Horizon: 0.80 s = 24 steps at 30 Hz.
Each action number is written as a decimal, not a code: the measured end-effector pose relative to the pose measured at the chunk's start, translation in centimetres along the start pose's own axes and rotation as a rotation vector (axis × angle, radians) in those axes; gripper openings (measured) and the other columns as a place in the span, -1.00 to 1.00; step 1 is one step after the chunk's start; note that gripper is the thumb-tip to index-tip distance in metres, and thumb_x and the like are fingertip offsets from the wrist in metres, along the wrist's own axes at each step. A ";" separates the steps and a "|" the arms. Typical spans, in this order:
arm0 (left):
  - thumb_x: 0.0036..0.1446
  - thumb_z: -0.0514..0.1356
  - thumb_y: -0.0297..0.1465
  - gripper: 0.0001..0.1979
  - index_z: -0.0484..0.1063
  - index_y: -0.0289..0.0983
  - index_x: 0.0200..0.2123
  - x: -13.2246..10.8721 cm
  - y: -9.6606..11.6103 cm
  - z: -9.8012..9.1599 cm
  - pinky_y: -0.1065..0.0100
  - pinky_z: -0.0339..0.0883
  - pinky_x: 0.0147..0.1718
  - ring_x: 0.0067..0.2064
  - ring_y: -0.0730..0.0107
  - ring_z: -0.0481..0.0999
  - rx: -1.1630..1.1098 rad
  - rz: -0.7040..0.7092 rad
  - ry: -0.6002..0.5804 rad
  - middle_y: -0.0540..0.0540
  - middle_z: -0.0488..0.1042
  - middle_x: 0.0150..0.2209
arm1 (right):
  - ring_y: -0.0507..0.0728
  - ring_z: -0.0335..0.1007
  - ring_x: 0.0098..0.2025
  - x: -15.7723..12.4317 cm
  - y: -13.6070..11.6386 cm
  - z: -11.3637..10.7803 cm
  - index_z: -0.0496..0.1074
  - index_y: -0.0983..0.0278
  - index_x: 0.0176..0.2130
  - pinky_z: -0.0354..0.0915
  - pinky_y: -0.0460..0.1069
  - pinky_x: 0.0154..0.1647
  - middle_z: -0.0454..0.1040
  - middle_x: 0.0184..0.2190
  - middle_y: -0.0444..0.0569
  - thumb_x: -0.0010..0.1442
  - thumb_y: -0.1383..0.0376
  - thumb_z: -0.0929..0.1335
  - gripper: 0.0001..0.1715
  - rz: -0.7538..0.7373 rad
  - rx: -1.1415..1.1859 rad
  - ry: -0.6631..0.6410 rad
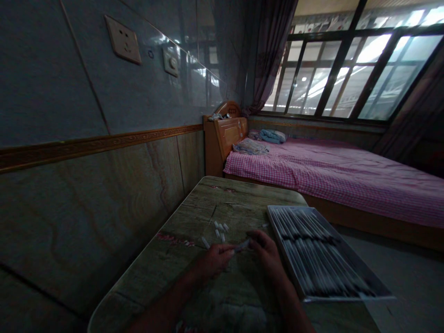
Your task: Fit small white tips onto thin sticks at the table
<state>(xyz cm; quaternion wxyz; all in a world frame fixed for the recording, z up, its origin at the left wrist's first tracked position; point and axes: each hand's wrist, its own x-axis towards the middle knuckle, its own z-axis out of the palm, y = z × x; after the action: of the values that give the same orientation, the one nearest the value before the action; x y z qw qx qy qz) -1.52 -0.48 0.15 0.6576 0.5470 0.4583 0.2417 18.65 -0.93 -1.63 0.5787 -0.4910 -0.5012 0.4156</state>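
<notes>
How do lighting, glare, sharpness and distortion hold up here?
Head view: dim room against a bright window; head view: glare streaks on glossy wall tiles; head view: left hand and right hand dark, soft, their pale piece indistinct; head view: wall socket looks skewed.

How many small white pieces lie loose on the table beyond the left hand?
6 visible: three white pieces farthest away, two pieces just nearer, and one piece apart to their left. The left hand may hide others.

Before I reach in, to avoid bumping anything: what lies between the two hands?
In the head view, a small pale piece bridges the left hand and the right hand.
</notes>
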 end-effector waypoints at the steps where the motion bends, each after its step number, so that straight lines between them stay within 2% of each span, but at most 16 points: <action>1: 0.06 0.23 -0.04 -0.37 0.49 -0.38 0.07 0.0 0.0 0.0 0.46 -0.18 -0.63 -0.63 0.59 -0.04 0.015 0.003 0.001 0.19 0.06 -0.64 | 0.25 0.50 -0.19 0.0 -0.1 0.0 0.61 0.22 -0.28 0.37 0.10 -0.10 0.62 -0.28 0.03 -0.06 0.07 0.50 -0.64 -0.010 -0.023 -0.020; 4: 0.06 0.23 -0.04 -0.36 0.50 -0.37 0.07 0.1 -0.1 0.1 0.45 -0.16 -0.63 -0.63 0.58 -0.04 0.027 0.002 0.011 0.19 0.05 -0.65 | 0.22 0.49 -0.21 -0.1 -0.2 -0.1 0.62 0.21 -0.30 0.36 0.09 -0.10 0.62 -0.31 0.01 -0.05 0.10 0.49 -0.69 -0.012 -0.037 -0.073; 7: 0.07 0.22 -0.08 -0.42 0.54 -0.37 0.04 0.2 -0.4 0.2 0.45 -0.10 -0.61 -0.61 0.56 0.00 0.069 0.046 0.034 0.17 0.09 -0.65 | 0.17 0.47 -0.30 -0.2 -0.2 -0.1 0.62 0.22 -0.30 0.36 0.04 -0.21 0.61 -0.36 -0.03 -0.09 0.12 0.50 -0.68 0.038 0.021 -0.102; 10: 0.10 0.19 -0.16 -0.51 0.59 -0.35 -0.02 0.3 -0.6 0.4 0.45 0.06 -0.53 -0.55 0.52 0.14 0.158 0.143 0.070 0.08 0.29 -0.61 | 0.13 0.42 -0.38 -0.2 -0.3 0.1 0.62 0.23 -0.34 0.33 -0.01 -0.31 0.58 -0.43 -0.06 -0.15 0.16 0.50 -0.69 0.101 0.062 -0.076; 13: 0.12 0.16 -0.24 -0.58 0.61 -0.30 -0.04 0.2 -0.6 0.6 0.38 0.30 -0.33 -0.38 0.37 0.41 0.239 0.251 0.083 -0.06 0.58 -0.40 | 0.08 0.36 -0.47 -0.3 -0.4 0.3 0.61 0.25 -0.40 0.29 -0.04 -0.41 0.53 -0.53 -0.11 -0.23 0.22 0.50 -0.72 0.198 0.118 -0.038; 15: 0.13 0.15 -0.28 -0.61 0.62 -0.25 -0.05 0.0 -0.6 0.8 0.32 0.36 -0.15 -0.20 0.24 0.53 0.272 0.319 0.091 -0.09 0.65 -0.23 | 0.07 0.33 -0.52 -0.2 -0.4 0.4 0.60 0.26 -0.44 0.27 -0.05 -0.45 0.51 -0.57 -0.12 -0.28 0.23 0.49 -0.72 0.275 0.166 -0.020; 17: 0.14 0.16 -0.29 -0.65 0.63 -0.18 -0.07 -0.1 -0.9 1.0 0.29 0.36 -0.06 -0.11 0.16 0.56 0.293 0.354 0.122 -0.09 0.66 -0.15 | 0.06 0.31 -0.55 -0.1 -0.2 0.4 0.59 0.26 -0.46 0.26 -0.04 -0.48 0.50 -0.60 -0.12 -0.32 0.24 0.48 -0.71 0.326 0.198 -0.004; 21: 0.11 0.25 -0.31 -0.77 0.66 -0.10 -0.18 0.0 -1.6 1.5 0.33 0.36 -0.11 -0.17 0.15 0.59 0.261 0.378 0.203 -0.12 0.66 -0.18 | 0.04 0.26 -0.61 0.0 0.1 0.8 0.56 0.29 -0.48 0.20 -0.06 -0.54 0.42 -0.67 -0.14 -0.34 0.20 0.49 -0.69 0.358 0.205 0.006; 24: 0.04 0.32 -0.31 -0.85 0.64 -0.15 -0.29 0.8 -1.9 1.8 0.39 0.35 -0.19 -0.19 0.20 0.56 0.058 0.375 0.222 -0.10 0.62 -0.32 | 0.05 0.28 -0.61 0.2 -0.1 1.4 0.54 0.30 -0.45 0.24 -0.04 -0.53 0.40 -0.67 -0.14 -0.30 0.07 0.51 -0.58 0.353 0.222 -0.015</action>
<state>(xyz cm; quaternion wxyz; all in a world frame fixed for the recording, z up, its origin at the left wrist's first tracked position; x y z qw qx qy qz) 0.09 -1.32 -1.98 0.5307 0.6113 0.4250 0.4050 17.28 -0.57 -1.50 0.5436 -0.5016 -0.3628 0.5669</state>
